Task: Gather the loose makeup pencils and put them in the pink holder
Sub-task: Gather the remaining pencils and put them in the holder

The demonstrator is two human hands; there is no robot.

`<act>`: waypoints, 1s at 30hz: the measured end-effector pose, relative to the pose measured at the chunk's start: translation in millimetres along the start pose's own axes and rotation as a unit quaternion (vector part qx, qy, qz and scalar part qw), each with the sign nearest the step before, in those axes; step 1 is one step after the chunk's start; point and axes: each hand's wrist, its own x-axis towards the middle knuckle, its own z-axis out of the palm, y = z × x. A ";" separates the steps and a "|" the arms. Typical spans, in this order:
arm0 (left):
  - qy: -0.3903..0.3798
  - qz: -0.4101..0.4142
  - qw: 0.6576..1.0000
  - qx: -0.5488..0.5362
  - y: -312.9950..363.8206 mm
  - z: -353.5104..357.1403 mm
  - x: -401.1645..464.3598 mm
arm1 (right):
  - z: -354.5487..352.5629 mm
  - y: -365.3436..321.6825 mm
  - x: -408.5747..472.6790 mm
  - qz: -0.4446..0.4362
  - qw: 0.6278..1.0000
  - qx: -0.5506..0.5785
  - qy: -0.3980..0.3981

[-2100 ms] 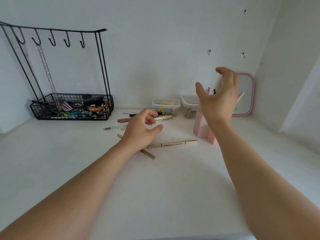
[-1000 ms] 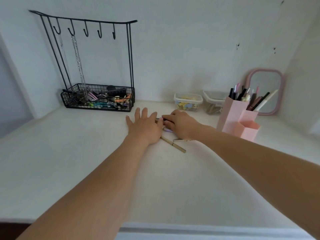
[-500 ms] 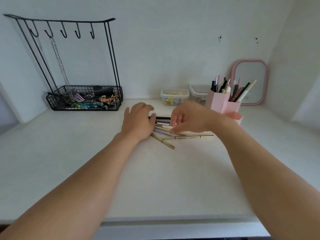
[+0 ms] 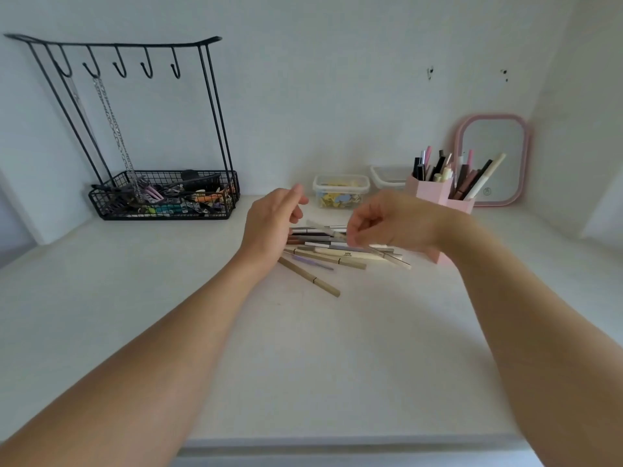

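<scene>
Home vanity: pink mirror (image 4: 492, 160), jewellery rack (image 4: 135, 129), white desk (image 4: 303, 365).

A white tabletop (image 4: 303, 365) runs to a back wall. Near its centre lies a heap of makeup pencils (image 4: 337, 252), mostly side by side, one pencil (image 4: 308, 276) angled out toward the front. The left hand (image 4: 271, 225) sits at the heap's left end, the right hand (image 4: 387, 224) over its right end. Behind the heap stand two lidded boxes (image 4: 340, 193) by the wall. To the right is the holder (image 4: 438, 197), with pencils standing in it, and a mirror (image 4: 492, 160) leans behind it. At far left, against the wall, a wire rack (image 4: 161, 193) holds small items in its basket.
</scene>
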 end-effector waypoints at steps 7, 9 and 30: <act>-0.169 -0.031 0.978 -0.122 20.0 5.8 -13.0 | 22.5 -19.2 14.6 -0.065 0.929 0.344 0.122; -0.167 -0.021 0.982 -0.083 23.6 10.2 -15.4 | 30.5 -19.5 20.4 -0.049 0.915 0.369 0.156; 0.088 -0.078 0.992 -0.048 2.9 0.0 2.6 | 49.0 -11.4 21.2 0.019 0.992 -0.121 0.027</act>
